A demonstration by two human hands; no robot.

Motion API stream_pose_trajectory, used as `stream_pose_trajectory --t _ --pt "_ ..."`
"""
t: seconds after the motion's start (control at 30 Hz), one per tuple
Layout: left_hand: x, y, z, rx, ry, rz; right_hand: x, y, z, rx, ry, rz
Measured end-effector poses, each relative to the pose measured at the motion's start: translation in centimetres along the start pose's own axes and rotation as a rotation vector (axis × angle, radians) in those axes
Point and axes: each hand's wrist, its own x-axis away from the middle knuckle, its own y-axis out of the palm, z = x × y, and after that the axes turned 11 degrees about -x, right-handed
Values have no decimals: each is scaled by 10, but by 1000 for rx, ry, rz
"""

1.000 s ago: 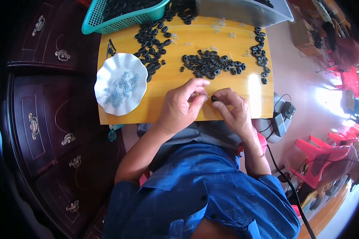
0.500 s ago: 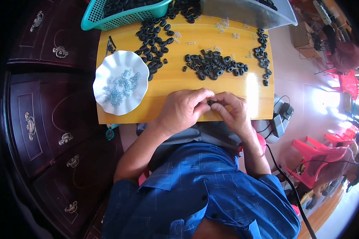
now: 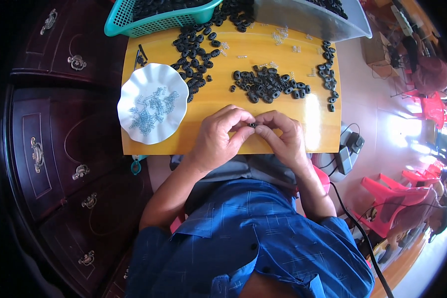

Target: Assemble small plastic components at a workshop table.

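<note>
Left hand (image 3: 221,136): I see thumb and forefinger pinching a small black piece (image 3: 252,125) over the table's (image 3: 211,97) near part.
Right hand (image 3: 283,136): fingertips at the piece; I can't tell their grip.
White bowl (image 3: 132,84): left, holding springs (image 3: 156,107).
Black pile (image 3: 268,84): beyond the hands.

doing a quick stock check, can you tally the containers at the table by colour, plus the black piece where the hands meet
White wavy-edged dish: 1
Green basket: 1
Greyish translucent bin: 1
Small black piece between left hand and right hand: 1
Total: 4
</note>
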Motion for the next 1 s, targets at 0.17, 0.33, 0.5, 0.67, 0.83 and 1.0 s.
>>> stream_pose_trajectory --t 0.17,0.33,0.5,0.67,0.83,1.0 --pt "5 -9 -7 -7 -60 126 -28 5 -5 688 -442 -10" --pt "13 -19 -9 7 -109 110 -32 17 1 863 -316 -106" --pt "17 -18 -12 18 -86 122 -24 13 8 940 -198 -120" --pt "18 -20 -14 41 -119 130 -13 -3 12 972 -159 -75" --pt "19 -21 -12 35 -119 134 -8 -14 15 1011 -162 -57" --pt "17 -22 -10 29 -102 106 -26 -2 3 967 -202 -109"
